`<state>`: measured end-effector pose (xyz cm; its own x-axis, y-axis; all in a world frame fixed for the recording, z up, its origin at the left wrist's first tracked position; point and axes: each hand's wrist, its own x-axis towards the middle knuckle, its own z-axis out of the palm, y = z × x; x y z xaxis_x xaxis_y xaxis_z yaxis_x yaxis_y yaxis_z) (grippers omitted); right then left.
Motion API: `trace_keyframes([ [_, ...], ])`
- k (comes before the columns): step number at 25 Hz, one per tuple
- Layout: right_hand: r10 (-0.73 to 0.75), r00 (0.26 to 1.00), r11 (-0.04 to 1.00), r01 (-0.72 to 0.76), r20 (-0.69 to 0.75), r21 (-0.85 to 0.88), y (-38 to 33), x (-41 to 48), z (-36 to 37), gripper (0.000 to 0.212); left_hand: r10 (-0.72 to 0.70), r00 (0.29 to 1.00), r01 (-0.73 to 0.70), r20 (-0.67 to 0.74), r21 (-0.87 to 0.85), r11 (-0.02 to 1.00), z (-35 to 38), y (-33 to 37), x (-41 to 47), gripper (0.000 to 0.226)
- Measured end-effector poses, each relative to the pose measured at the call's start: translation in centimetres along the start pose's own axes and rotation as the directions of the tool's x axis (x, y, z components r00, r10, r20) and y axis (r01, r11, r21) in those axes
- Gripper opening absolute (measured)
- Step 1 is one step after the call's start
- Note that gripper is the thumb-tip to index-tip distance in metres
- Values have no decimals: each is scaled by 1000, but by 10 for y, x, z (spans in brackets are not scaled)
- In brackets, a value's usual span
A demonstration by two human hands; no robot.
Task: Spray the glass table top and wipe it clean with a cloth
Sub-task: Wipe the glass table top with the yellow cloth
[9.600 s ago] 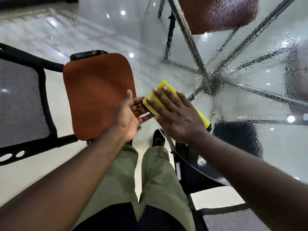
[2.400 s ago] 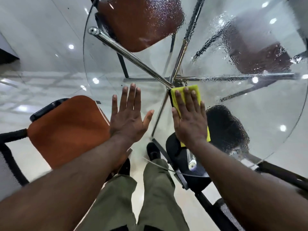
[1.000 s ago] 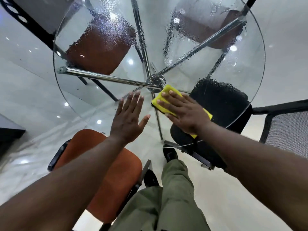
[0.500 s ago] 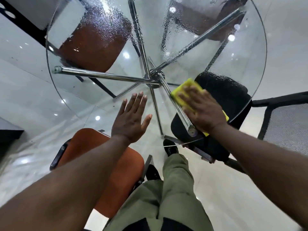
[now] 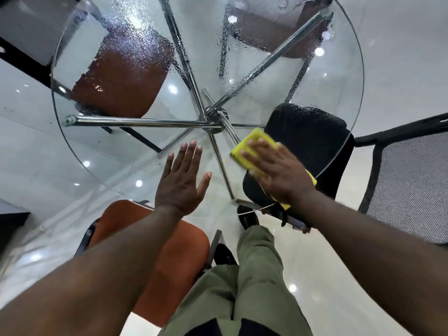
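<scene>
Fingers point(image 5: 259, 156) of the right hand point(image 5: 281, 175) lay straight and spread, pressing the yellow cloth point(image 5: 257, 136) onto the glass table top point(image 5: 135, 151) without gripping it. The cloth's long axis ran from 10 to 4 o'clock. Beaded spray point(image 5: 135, 44) lay from 11 to 1 o'clock of it. The left hand point(image 5: 180, 183), at 9 o'clock, was spread flat and empty.

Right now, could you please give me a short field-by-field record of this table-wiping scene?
Surface: round glass table top, chrome frame beneath
Cloth: yellow cloth, flat on the glass near its right edge
Right hand: pressed flat on the cloth
Left hand: open, fingers straight, over the near glass; contact unclear
Wet area: droplets across the far half
</scene>
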<state>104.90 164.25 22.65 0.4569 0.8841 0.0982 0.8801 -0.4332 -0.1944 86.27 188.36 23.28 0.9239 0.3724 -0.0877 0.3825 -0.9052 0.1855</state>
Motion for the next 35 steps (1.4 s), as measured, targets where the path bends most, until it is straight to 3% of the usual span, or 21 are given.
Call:
trace_keyframes([
  [3, 663, 740, 749, -653, -112, 115, -27, -1, 9, 61, -4, 1000, 4, 1, -3, 1000, 1, -1, -1, 72],
  [4, 645, 757, 764, -640, -108, 82, -34, -5, 10, 62, 0, 1000, 0, 1, -5, 1000, 1, -2, -1, 73],
  [6, 241, 970, 970, -241, -1, -7, -16, -16, 2, 61, 8, 1000, -8, 10, -4, 1000, 1, -1, -1, 73],
  [8, -50, 992, 998, 53, 117, -24, 32, -12, -14, 60, 6, 1000, -6, 5, -10, 1000, 4, -2, -1, 73],
  [10, 244, 968, 970, -244, 57, -13, 53, -3, -15, 61, 4, 1000, -4, -12, -8, 1000, 7, -2, 1, 73],
  [12, 725, 688, 688, -720, -39, 94, 21, 4, -6, 62, 4, 1000, -4, -29, -2, 1000, 8, -2, -2, 73],
  [13, 789, 611, 614, -784, -59, 89, 0, 10, -2, 63, 8, 1000, -8, -27, -3, 1000, 6, -2, -1, 73],
  [14, 743, 666, 669, -741, -71, 56, -14, 13, -1, 64, 10, 1000, -10, -24, -9, 1000, 5, -2, 0, 73],
  [16, 291, 956, 957, -290, 37, -14, -5, 13, -2, 62, 6, 1000, -6, -23, -9, 1000, 3, -2, 0, 73],
  [18, 12, 996, 999, -9, 87, -31, 36, 27, -9, 60, 12, 1000, -12, -17, -8, 1000, 4, 0, 1, 73],
  [20, 353, 935, 935, -353, 14, 9, 45, 44, -8, 62, 9, 1000, -9, -18, -5, 1000, 4, -1, 1, 73],
  [22, 764, 644, 644, -760, -35, 88, 11, 57, 0, 63, 9, 1000, -9, -20, -6, 1000, 4, -3, -1, 73],
  [23, 805, 592, 593, -803, -29, 66, -4, 63, 0, 63, 7, 1000, -7, -18, -13, 1000, 3, -3, 1, 73],
  [24, 754, 656, 657, -752, -24, 49, -11, 65, 0, 64, 3, 1000, -3, -15, -14, 1000, 2, -4, 1, 73],
  [26, 324, 945, 946, -325, 50, 11, 3, 68, -4, 63, 6, 1000, -6, -5, -6, 1000, 3, -4, 1, 73],
  [28, 35, 990, 999, -36, 139, 0, 38, 88, -8, 62, 8, 1000, -8, -3, 4, 1000, 4, -2, 3, 73],
  [30, 360, 930, 931, -363, 73, 26, 30, 108, -5, 63, -11, 1000, 11, -6, 15, 1000, 3, -3, 0, 74],
  [31, 618, 786, 784, -616, -5, 79, 8, 112, -2, 64, -5, 1000, 5, -10, 21, 1000, 2, -3, 0, 74],
  [32, 739, 671, 672, -730, -61, 121, -16, 119, 3, 65, 2, 1000, -2, -11, 30, 1000, 1, -3, 1, 75],
  [33, 752, 655, 658, -743, -70, 123, -36, 123, 6, 65, 5, 1000, -5, -11, 50, 999, 1, -3, 2, 75],
  [35, 381, 925, 923, -381, 7, 59, -50, 125, 16, 63, 5, 1000, -4, -13, 81, 997, 3, -4, 2, 75],
])
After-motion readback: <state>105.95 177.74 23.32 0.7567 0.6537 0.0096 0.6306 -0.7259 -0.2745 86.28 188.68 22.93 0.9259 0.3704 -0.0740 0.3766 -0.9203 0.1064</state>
